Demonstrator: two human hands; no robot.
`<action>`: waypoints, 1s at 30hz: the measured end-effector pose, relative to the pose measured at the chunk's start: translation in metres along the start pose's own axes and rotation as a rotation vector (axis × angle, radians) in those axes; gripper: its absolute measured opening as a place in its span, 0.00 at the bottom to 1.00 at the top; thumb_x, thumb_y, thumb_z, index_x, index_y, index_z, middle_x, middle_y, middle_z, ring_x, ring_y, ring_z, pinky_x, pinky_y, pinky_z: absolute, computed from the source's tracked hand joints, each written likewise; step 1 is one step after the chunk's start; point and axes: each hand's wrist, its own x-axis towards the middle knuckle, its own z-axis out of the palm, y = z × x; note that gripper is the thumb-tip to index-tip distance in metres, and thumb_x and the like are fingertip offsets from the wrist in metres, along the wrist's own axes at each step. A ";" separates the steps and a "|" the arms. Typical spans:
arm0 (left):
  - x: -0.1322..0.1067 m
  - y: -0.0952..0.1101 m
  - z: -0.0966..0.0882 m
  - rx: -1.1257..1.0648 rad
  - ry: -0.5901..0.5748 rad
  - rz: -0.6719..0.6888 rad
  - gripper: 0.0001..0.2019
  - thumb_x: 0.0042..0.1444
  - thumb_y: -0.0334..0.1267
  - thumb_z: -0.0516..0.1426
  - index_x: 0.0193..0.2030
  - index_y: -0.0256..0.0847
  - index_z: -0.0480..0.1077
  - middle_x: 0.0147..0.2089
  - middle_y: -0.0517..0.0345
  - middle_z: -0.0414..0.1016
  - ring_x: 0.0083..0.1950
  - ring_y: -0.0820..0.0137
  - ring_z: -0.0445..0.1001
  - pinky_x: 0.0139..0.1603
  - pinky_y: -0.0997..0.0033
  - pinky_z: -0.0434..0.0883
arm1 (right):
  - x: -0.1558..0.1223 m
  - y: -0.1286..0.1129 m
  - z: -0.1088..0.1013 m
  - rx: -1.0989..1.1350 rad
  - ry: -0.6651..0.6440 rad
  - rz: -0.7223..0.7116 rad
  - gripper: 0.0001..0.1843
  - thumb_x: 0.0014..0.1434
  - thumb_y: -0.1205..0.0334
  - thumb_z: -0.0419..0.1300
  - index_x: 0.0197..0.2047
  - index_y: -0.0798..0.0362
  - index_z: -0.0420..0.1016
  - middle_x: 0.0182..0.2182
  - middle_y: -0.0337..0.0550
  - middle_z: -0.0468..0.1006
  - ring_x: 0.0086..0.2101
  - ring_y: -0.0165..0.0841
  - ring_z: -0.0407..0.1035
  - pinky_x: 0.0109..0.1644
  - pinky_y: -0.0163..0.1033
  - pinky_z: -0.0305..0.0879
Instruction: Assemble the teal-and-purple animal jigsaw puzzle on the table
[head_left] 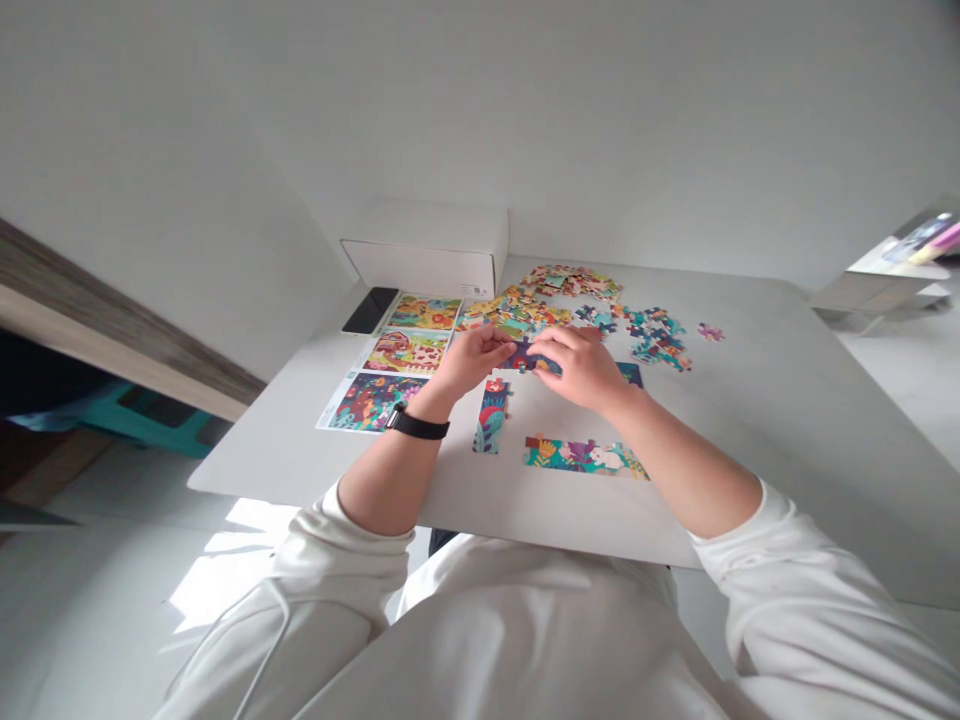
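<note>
My left hand [478,360] has its thumb and fingers closed at the left end of a dark blue jigsaw strip [517,357]. Opposite it, my right hand [576,366] pinches the strip's lower edge with bent fingers; what exactly lies under the fingertips is partly hidden. More of a dark blue section [631,374] shows beyond the right wrist. Below the left hand lies a joined upright jigsaw strip [490,418] with a red and teal pattern. Nearer the table's front edge rests a joined horizontal strip [577,456], its right end partly covered by my right forearm.
Loose jigsaw pieces lie in a yellow pile [517,306], a red-green pile [574,281] and a blue pile [657,335]; a purple piece [710,332] sits apart. A picture sheet [358,376], phone [370,311] and white box [427,262] occupy the table's [300,455] left side.
</note>
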 end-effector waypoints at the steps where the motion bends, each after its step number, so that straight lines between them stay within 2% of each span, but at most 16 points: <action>1: 0.001 0.000 -0.002 0.021 0.013 0.007 0.16 0.60 0.50 0.68 0.40 0.39 0.76 0.29 0.57 0.77 0.28 0.73 0.71 0.28 0.72 0.65 | 0.004 -0.001 0.001 -0.006 -0.006 0.004 0.15 0.69 0.65 0.66 0.57 0.44 0.84 0.54 0.49 0.81 0.55 0.48 0.75 0.63 0.55 0.71; 7: 0.004 -0.008 -0.017 0.280 0.104 0.008 0.12 0.59 0.48 0.66 0.36 0.40 0.77 0.28 0.58 0.77 0.30 0.70 0.72 0.30 0.72 0.64 | 0.026 -0.005 0.023 -0.131 -0.110 0.008 0.14 0.68 0.65 0.68 0.56 0.47 0.84 0.54 0.51 0.81 0.55 0.50 0.74 0.62 0.54 0.70; 10: 0.004 -0.014 -0.023 0.416 0.093 -0.059 0.09 0.57 0.43 0.67 0.33 0.42 0.77 0.28 0.59 0.78 0.30 0.70 0.71 0.30 0.71 0.63 | 0.026 -0.003 0.041 -0.190 -0.138 -0.008 0.12 0.70 0.64 0.66 0.55 0.49 0.84 0.55 0.52 0.80 0.54 0.49 0.74 0.60 0.53 0.71; 15: 0.005 -0.022 -0.022 0.553 0.094 -0.083 0.03 0.56 0.37 0.68 0.36 0.44 0.79 0.31 0.57 0.81 0.32 0.65 0.75 0.33 0.68 0.64 | 0.019 0.007 0.064 -0.149 -0.149 0.000 0.13 0.70 0.64 0.66 0.56 0.50 0.84 0.56 0.53 0.80 0.53 0.47 0.74 0.61 0.52 0.71; 21: 0.005 -0.027 -0.017 0.623 0.068 -0.149 0.03 0.56 0.36 0.68 0.38 0.44 0.81 0.34 0.55 0.83 0.34 0.62 0.77 0.37 0.66 0.67 | 0.015 0.012 0.072 -0.102 -0.164 0.004 0.14 0.69 0.65 0.65 0.56 0.50 0.84 0.55 0.53 0.81 0.52 0.47 0.75 0.62 0.54 0.72; 30: 0.004 -0.034 -0.017 0.658 0.081 -0.117 0.03 0.57 0.38 0.67 0.38 0.44 0.81 0.36 0.53 0.83 0.36 0.61 0.78 0.38 0.67 0.68 | 0.014 0.012 0.076 -0.107 -0.185 0.012 0.15 0.71 0.65 0.64 0.59 0.50 0.84 0.55 0.53 0.81 0.55 0.48 0.73 0.64 0.54 0.70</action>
